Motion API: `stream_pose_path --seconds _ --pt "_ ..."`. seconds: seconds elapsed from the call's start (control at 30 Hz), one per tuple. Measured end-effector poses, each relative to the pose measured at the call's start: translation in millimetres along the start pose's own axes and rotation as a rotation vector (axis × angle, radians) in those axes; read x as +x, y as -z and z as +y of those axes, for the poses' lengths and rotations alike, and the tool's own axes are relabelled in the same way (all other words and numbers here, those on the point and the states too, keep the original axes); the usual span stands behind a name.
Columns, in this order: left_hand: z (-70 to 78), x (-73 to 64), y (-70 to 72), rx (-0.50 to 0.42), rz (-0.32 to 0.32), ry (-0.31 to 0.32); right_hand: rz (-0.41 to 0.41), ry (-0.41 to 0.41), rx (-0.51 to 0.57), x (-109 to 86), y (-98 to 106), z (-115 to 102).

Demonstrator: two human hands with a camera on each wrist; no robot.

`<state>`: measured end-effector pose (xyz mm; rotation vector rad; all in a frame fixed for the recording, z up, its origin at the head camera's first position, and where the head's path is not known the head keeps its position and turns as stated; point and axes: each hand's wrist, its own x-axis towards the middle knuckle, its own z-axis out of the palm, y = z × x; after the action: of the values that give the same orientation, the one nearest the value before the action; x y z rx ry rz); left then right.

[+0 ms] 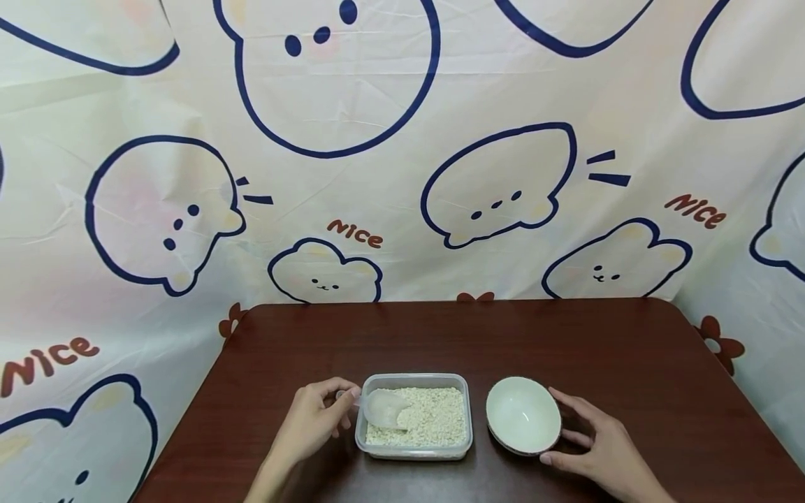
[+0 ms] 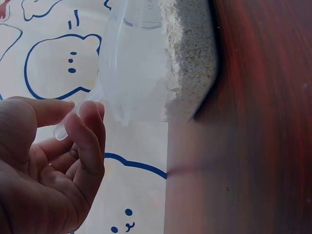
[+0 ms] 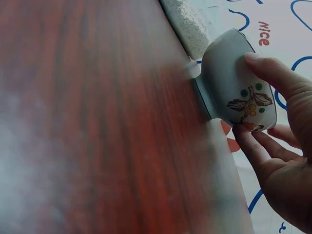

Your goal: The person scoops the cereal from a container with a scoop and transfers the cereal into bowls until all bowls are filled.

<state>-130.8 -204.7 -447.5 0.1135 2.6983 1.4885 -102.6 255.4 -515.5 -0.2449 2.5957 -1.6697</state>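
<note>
My left hand (image 1: 311, 420) pinches the short handle of a clear plastic scoop (image 1: 385, 408) between thumb and fingers. In the left wrist view the scoop (image 2: 134, 63) has its bowl at the pale flakes (image 2: 190, 53), which look like oats. These flakes (image 1: 440, 413) fill much of a translucent rectangular container (image 1: 418, 453). To its right stands a white bowl (image 1: 524, 414), its inside bare. My right hand (image 1: 602, 443) holds that bowl by its right side, thumb near and fingers far. A leaf-and-berry print decorates the bowl's outer wall (image 3: 229, 68) in the right wrist view.
Both vessels stand on a dark reddish-brown wooden table (image 1: 302, 342), near its front. A white curtain (image 1: 390, 188) printed with blue-outlined cartoon animals hangs behind the table and along its sides.
</note>
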Motion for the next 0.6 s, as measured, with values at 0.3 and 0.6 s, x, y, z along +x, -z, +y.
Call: stream_pose_path --seconds 0.3,0.6 --pt "3.2 1.7 8.3 -0.013 -0.060 0.024 -0.008 0.056 -0.011 4.1 1.1 -0.9" --pt "0.9 2.6 13.1 -0.132 -0.137 0.061 -0.055 0.077 -0.019 9.6 3.7 -1.3"
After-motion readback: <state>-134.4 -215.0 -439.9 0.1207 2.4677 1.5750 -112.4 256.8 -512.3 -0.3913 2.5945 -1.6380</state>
